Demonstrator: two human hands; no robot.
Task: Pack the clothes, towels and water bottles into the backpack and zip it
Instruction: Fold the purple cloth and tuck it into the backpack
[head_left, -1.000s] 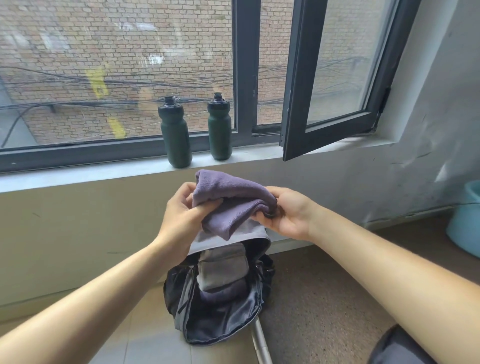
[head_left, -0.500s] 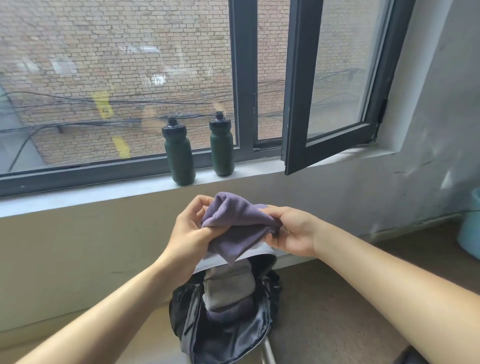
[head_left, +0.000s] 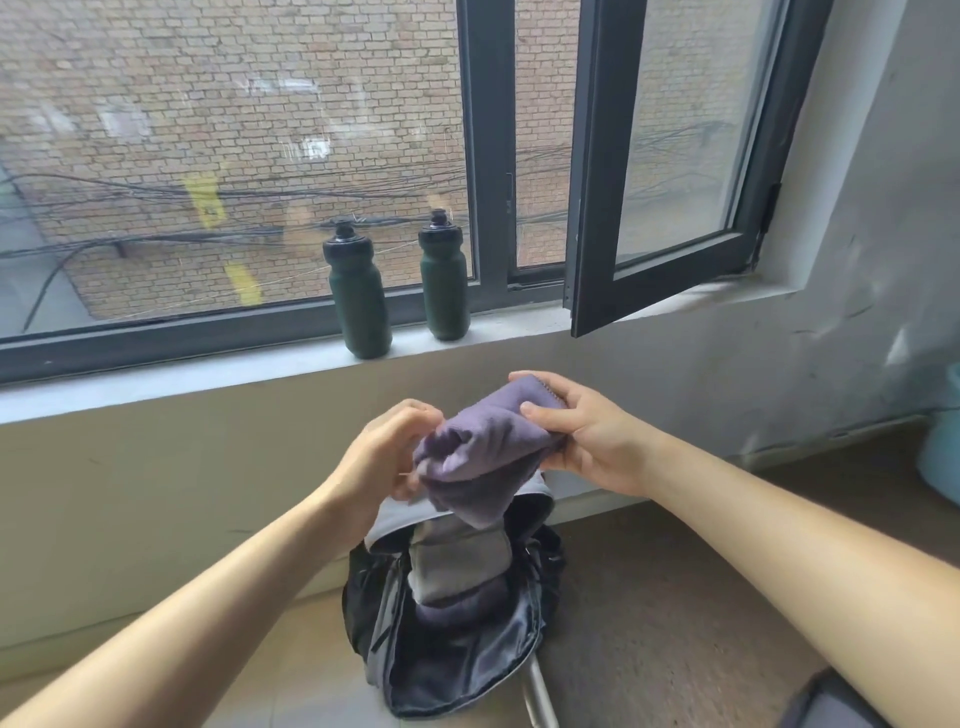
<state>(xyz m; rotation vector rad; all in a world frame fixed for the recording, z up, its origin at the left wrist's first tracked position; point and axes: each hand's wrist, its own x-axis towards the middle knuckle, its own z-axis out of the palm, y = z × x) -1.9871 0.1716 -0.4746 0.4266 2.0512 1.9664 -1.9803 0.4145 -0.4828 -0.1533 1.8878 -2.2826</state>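
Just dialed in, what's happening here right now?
A person is packing a backpack that stands open on the floor under the window. Both hands, left hand and right hand, hold a folded purple towel just above the opening. Grey and purple folded items already sit inside. Two dark green water bottles stand on the windowsill, not yet packed. The bag is unzipped.

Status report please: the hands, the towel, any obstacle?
Left hand and right hand both grip folded purple towel, above open black backpack. Two dark green bottles on sill. No obstacle.
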